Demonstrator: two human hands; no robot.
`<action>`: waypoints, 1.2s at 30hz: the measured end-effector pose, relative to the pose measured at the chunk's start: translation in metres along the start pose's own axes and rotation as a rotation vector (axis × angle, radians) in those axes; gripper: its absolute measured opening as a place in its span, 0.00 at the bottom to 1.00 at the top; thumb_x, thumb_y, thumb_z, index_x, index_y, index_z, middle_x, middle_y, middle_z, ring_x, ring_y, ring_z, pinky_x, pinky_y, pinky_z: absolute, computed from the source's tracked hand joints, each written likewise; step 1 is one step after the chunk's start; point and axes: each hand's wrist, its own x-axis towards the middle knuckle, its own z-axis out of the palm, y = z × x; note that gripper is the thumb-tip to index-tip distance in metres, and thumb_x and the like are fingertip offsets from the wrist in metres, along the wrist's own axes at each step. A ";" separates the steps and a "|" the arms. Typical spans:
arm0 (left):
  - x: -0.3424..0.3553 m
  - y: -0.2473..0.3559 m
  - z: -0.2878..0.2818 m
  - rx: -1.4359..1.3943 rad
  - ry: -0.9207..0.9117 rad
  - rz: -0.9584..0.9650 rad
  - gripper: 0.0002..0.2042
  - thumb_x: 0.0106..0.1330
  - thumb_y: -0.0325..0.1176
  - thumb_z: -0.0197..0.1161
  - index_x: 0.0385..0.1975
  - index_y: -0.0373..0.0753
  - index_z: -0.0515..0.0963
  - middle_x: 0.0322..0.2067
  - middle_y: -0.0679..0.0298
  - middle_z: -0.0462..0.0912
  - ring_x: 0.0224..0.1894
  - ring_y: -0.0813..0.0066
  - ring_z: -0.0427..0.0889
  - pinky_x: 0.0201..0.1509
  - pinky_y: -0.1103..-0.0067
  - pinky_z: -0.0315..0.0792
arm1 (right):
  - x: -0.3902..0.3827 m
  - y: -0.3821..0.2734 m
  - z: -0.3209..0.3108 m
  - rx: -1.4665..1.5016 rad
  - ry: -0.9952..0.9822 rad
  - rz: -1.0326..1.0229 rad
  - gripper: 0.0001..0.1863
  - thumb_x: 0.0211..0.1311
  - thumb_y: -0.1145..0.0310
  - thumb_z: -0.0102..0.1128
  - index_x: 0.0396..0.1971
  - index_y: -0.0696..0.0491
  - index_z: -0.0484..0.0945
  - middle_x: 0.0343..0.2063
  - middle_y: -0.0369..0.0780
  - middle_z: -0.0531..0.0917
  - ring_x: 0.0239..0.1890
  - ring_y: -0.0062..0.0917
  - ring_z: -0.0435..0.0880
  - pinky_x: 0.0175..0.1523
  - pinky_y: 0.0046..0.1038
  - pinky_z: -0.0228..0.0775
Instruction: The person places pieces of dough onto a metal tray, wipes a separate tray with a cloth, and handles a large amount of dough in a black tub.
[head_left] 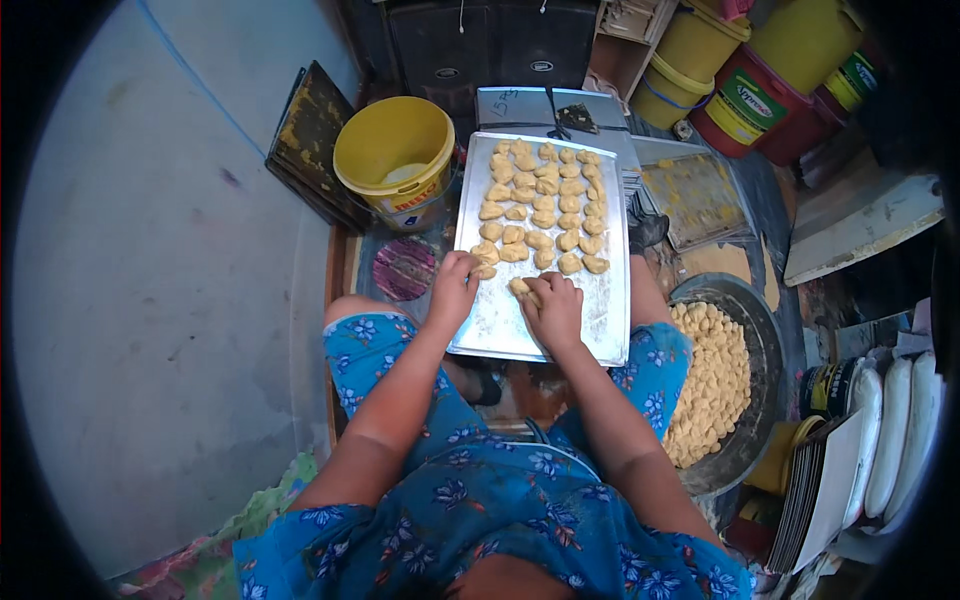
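A metal tray [590, 320] lies between my knees, with rows of lumpy pale-yellow dough pieces [543, 202] over its upper part. My left hand [455, 282] is at the tray's left edge, its fingers curled against a dough piece [484, 256] at the end of a row. My right hand [548, 307] is lower on the tray, its fingers closed around another dough piece [520, 287], partly hidden by them.
A yellow bucket [392, 142] stands left beside leaning dark trays [305, 130]. Stacked trays [510, 105] lie behind the working tray. A wide basin [760, 370] full of dough pieces is at my right, with white packages [890, 430] beyond. Coloured buckets [742, 100] fill the back right.
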 end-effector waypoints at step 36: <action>0.055 0.071 0.056 0.309 -0.237 0.258 0.05 0.55 0.29 0.56 0.30 0.43 0.78 0.31 0.64 0.77 0.42 0.65 0.74 0.48 0.67 0.59 | -0.035 0.061 -0.006 0.031 -0.042 0.180 0.18 0.51 0.66 0.62 0.45 0.45 0.80 0.33 0.38 0.75 0.41 0.33 0.72 0.47 0.34 0.59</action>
